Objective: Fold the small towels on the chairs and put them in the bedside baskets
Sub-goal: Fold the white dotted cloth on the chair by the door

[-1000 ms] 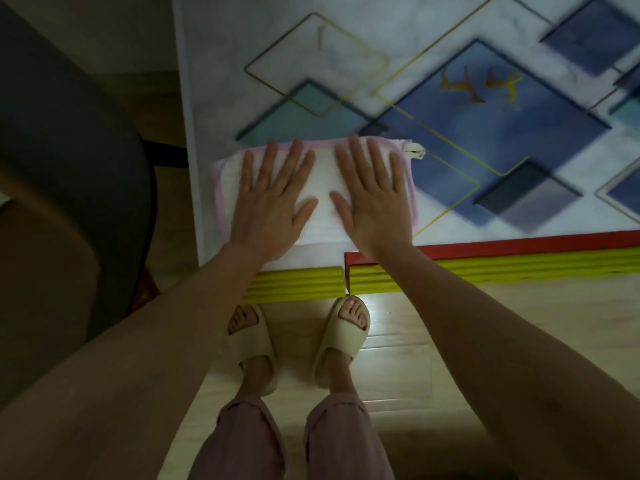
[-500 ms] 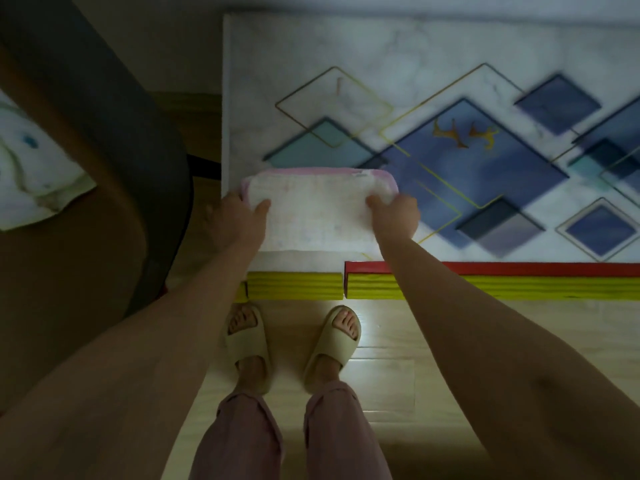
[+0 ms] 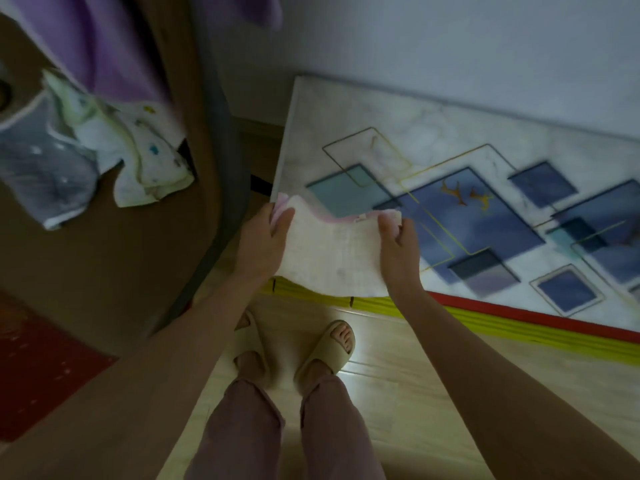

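Towel [image 3: 332,251] — small, folded, white with a pink border — is held in the air between both hands, over the near left corner of the patterned table [image 3: 450,126]. Its long axis runs left to right, from one hand to the other, and the pink edge faces far, toward the wall. The near edge hangs lower and covers part of the yellow strip [image 3: 519,329] along the table's near side.

Left hand [image 3: 261,244] grips the towel's left end, thumb on top, fingers curled underneath and hidden. Right hand [image 3: 398,251] pinches the right end, thumb over the far corner, fingers folded round the edge. Both hands are closed on the cloth.

Around it: a brown chair [image 3: 114,278] stands at left, close to the table. On its seat lie more loose cloths — a white one with small coloured prints [image 3: 145,157] and a grey one [image 3: 45,174] — with purple fabric [image 3: 104,46] draped further back. A red rug [image 3: 38,375] shows at near left. The red edge band [image 3: 540,315] borders the table above the yellow strip. Person's feet in pale slippers [image 3: 332,348] stand on the wood floor just near of the table. Image is dim and slightly blurred.
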### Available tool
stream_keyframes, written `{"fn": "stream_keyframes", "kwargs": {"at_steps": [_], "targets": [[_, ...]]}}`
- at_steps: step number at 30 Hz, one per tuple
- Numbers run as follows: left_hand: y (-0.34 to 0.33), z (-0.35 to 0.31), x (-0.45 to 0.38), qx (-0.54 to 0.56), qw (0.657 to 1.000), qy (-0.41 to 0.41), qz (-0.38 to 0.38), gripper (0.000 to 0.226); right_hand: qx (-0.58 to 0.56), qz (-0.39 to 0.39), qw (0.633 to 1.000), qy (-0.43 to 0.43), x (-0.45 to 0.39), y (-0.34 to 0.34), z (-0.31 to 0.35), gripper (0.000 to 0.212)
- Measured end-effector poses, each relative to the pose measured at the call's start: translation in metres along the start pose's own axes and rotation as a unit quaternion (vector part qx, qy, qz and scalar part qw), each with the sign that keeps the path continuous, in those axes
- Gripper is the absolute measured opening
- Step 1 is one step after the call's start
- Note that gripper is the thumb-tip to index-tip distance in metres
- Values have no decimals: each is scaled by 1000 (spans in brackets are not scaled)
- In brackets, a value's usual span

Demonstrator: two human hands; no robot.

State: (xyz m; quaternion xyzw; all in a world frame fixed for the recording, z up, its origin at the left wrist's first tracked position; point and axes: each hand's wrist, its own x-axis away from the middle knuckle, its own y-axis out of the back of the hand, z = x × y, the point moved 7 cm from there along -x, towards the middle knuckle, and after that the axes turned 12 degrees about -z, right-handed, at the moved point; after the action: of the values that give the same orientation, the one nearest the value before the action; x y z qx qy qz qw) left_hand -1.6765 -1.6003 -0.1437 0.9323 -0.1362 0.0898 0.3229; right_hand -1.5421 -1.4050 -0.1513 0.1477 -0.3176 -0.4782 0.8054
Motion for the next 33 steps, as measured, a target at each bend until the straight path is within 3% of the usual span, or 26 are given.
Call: {"fn": "stream_keyframes", "kwargs": {"at_steps": [5, 12, 20, 23, 25, 27, 33], "targets": [[90, 6, 16, -62, 996, 1, -59, 35, 29, 77, 994, 74, 71, -12, 55, 21], [225, 88, 22, -107, 976, 87, -166, 37, 92, 187, 967, 149, 165, -95, 96, 14], [308, 194, 10, -86, 966, 166, -178, 33, 185, 188, 931, 251, 190, -220, 145, 24], [315, 222, 4, -100, 965, 189, -153, 37, 267, 121, 909, 295, 185, -257, 159, 29], [316, 234, -6, -131, 970, 154, -136, 39, 332, 41, 887, 318, 187, -270, 162, 38], [317, 234, -20, -139, 975, 113, -133, 39, 330, 12, 894, 304, 198, -278, 155, 44], [298, 198, -59, -136, 985, -104, -34, 28, 256, 90, 941, 204, 241, -312, 97, 68]]}}
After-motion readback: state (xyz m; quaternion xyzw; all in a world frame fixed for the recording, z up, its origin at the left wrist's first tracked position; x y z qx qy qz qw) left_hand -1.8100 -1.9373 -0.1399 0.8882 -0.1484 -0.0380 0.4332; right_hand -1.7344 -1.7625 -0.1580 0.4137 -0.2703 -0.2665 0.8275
